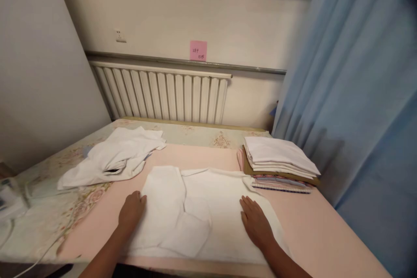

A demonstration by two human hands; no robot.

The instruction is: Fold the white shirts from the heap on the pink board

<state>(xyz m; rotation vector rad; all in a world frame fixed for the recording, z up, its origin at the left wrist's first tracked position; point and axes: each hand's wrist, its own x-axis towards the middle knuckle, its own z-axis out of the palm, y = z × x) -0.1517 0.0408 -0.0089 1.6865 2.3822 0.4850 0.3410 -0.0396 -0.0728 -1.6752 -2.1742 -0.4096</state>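
Observation:
Laid out on the pink cloth is a white shirt [228, 213], its left part folded inward with what looks like a sleeve lying across the middle. At its left edge is my left hand [132, 210], the fingers curled and pressed together against the fabric; their tips are partly hidden. My right hand [256, 221] rests flat on the right part of the shirt, fingers stretched out. A pink cloth [325, 226] lies beneath the shirt, over a floral cover.
A crumpled white garment [120, 152] lies at the back left. Folded clothes [276, 152] are stacked at the back right, beside a blue curtain [358, 95]. A pale appliance [11, 200] with a cord [48, 247] sits at the far left. Behind stands a radiator [163, 91].

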